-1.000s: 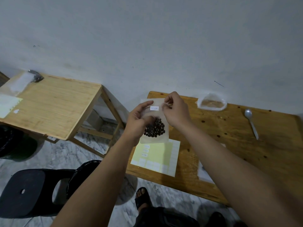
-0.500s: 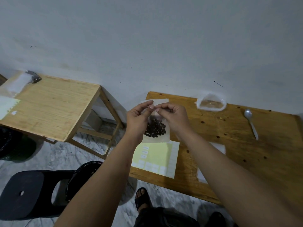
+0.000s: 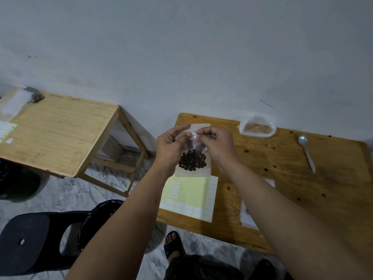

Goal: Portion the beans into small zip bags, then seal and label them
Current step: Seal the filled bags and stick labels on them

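Fingertips: the left hand (image 3: 171, 147) pinches the upper left part of the small clear plastic zip bag (image 3: 193, 156), thumb in front; the right hand (image 3: 219, 145) pinches beside it at 3 o'clock, its fingertips meeting the left thumb over a small white sticker label (image 3: 194, 135).
Grasp state: both hands are closed on the bag, neither one slack.
Bag position: held in the air above the near-left part of the darker wooden table (image 3: 302, 178), just above the pale yellow label sheet (image 3: 191, 197).
Contents: the dark round beans (image 3: 192, 163) are heaped in the lower half, well under the fingers.
Axis: the bag's long axis runs 12 to 6, zip strip at 12, bottom edge at 6, hanging nearly upright.
Step in hand: by my reading, pressing the label flat on the upper face; whether the zip is fully closed I cannot tell.
Doing it well: back the film with the left fingers, rub the sticker from its middle outward, keep it level with the zip and off the seal track, and keep the beans low so the film stays flat.
Outward: an open clear plastic pouch (image 3: 257, 128) lies at 1 o'clock and a white plastic spoon (image 3: 306, 153) at 3 o'clock, both well apart from the hands.
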